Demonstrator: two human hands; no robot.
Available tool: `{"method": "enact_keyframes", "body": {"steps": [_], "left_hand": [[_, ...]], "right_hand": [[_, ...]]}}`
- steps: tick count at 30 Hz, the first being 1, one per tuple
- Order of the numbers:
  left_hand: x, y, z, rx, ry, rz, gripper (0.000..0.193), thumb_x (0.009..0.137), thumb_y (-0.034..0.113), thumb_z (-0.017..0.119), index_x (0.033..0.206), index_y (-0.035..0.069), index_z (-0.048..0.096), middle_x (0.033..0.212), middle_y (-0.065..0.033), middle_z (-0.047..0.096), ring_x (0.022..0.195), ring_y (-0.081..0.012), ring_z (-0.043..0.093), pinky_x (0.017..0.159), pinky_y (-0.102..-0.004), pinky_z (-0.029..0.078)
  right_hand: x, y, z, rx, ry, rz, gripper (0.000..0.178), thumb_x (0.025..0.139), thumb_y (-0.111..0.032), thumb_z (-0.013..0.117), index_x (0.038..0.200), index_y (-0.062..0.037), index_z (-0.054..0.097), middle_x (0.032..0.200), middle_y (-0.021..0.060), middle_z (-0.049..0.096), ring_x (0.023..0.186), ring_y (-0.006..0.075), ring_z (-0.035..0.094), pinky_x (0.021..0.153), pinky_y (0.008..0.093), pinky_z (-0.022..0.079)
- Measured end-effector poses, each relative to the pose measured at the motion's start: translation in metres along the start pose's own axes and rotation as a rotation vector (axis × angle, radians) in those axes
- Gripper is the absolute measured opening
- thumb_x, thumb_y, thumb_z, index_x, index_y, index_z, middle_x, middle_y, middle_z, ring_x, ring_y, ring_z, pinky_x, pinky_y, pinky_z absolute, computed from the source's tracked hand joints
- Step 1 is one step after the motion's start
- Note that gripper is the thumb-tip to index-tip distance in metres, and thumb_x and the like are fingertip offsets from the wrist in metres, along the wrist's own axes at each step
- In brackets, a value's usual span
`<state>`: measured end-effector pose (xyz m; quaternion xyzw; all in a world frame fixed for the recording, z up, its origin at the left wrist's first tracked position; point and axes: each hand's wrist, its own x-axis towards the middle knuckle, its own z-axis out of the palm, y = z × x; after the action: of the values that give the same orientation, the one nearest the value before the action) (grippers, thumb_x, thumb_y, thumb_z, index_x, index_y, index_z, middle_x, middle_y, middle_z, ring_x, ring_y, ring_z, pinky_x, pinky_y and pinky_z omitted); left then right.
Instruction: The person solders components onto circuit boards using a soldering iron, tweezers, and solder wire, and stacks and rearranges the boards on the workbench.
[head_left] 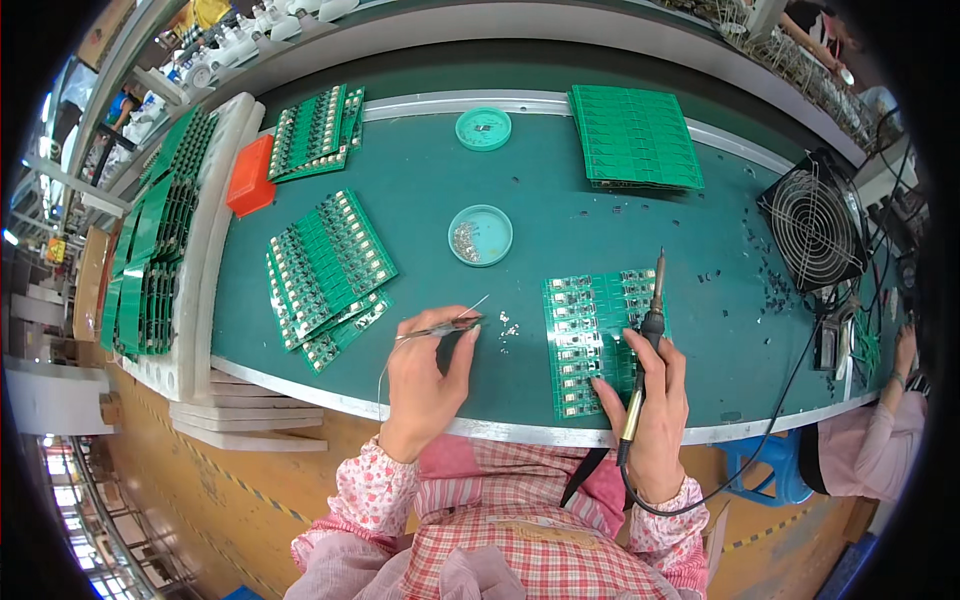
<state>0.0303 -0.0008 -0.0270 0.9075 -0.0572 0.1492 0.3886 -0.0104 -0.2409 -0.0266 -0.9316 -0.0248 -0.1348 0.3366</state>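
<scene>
Left hand (428, 385): raised over the near edge of the tabletop (440, 180), palm inward, thumb and forefinger pinched narrow around metal tweezers (438, 330) and a thin wire (478, 303). Small loose parts (508, 328) lie just beyond the fingertips.

Right hand (655, 410): fingers closed around a soldering iron (653, 322), its tip pointing away from the person; thumb and forefinger reach over the circuit board panel (572, 345), which lies flat at the near edge, in front of the right hand.

Obscured: the panel's near right portion, under hand and iron; part of the wire, behind the left hand. Whether the tweezer tips grip anything cannot be told. A co-worker (880, 440) at far right is cut off by the lens rim.
</scene>
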Motion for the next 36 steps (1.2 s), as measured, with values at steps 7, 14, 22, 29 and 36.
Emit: {"method": "enact_keyframes", "body": {"steps": [7,14,22,29,36], "left_hand": [[-0.002,0.008,0.011,-0.005,0.011,-0.032,0.012,0.085,0.002,0.071,0.098,0.003,0.070,0.101,-0.0080,0.071,0.091,-0.0294,0.064,0.085,-0.0375,0.048],[0.003,0.008,0.011,0.040,0.017,0.035,0.012,0.087,0.001,0.070,0.099,0.002,0.068,0.100,-0.0091,0.071,0.089,-0.0280,0.065,0.084,-0.0362,0.047],[0.003,0.006,0.009,0.043,0.004,0.032,0.009,0.089,0.001,0.068,0.098,0.001,0.069,0.100,-0.0104,0.070,0.089,-0.0274,0.065,0.081,-0.0353,0.049],[0.003,0.007,0.010,0.040,-0.010,0.039,0.009,0.089,0.000,0.066,0.098,0.001,0.069,0.099,-0.0101,0.070,0.089,-0.0281,0.064,0.081,-0.0353,0.048],[0.003,0.007,0.009,0.033,-0.004,0.032,0.010,0.089,0.000,0.067,0.098,0.002,0.069,0.099,-0.0101,0.070,0.089,-0.0285,0.064,0.082,-0.0356,0.048]], "right_hand": [[-0.006,0.006,0.001,0.011,0.038,-0.013,0.062,0.073,-0.013,0.086,0.130,-0.0106,0.062,0.120,0.0242,0.054,0.115,0.0450,0.057,0.094,0.0471,0.050],[-0.004,0.006,0.001,0.019,0.049,-0.012,0.062,0.073,-0.012,0.086,0.130,-0.0100,0.062,0.120,0.0239,0.053,0.114,0.0451,0.058,0.092,0.0466,0.051],[-0.004,0.005,0.001,0.011,0.052,-0.015,0.061,0.074,-0.013,0.086,0.130,-0.0107,0.062,0.118,0.0232,0.053,0.113,0.0447,0.058,0.091,0.0463,0.052],[-0.004,0.006,0.000,0.011,0.048,-0.017,0.061,0.074,-0.013,0.085,0.130,-0.0115,0.062,0.118,0.0227,0.053,0.113,0.0448,0.058,0.092,0.0465,0.051],[-0.005,0.006,0.000,0.020,0.047,-0.008,0.061,0.074,-0.013,0.085,0.130,-0.0119,0.062,0.119,0.0227,0.053,0.114,0.0450,0.058,0.092,0.0463,0.051]]}}
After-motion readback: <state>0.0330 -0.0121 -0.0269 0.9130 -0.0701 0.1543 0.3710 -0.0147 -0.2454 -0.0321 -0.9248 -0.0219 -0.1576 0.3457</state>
